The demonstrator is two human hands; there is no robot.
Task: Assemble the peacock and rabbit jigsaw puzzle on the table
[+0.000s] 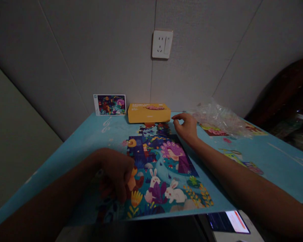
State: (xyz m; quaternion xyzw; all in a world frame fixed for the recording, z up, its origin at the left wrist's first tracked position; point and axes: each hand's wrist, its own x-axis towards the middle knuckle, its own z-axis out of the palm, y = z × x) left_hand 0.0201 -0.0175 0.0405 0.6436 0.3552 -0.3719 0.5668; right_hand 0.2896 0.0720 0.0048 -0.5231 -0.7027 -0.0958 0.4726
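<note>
A colourful jigsaw puzzle (164, 168) with white rabbits and a pink peacock lies on the blue tabletop in front of me. My left hand (117, 173) is at its left edge, fingers curled downward; whatever they hold, if anything, is hidden. Beyond the far right corner of the puzzle, my right hand (187, 127) is raised beside the yellow box (148, 114), thumb and forefinger pinched together. I cannot make out anything between them. Several loose puzzle pieces (154, 130) lie between the puzzle and the box.
A picture card (111, 105) leans against the wall at the left of the box. At the right are a clear plastic bag (221, 117), pieces of a colourful picture (242, 162) and a yellowish ring-shaped item (233, 152). Below the table's front edge is a lit phone (228, 222).
</note>
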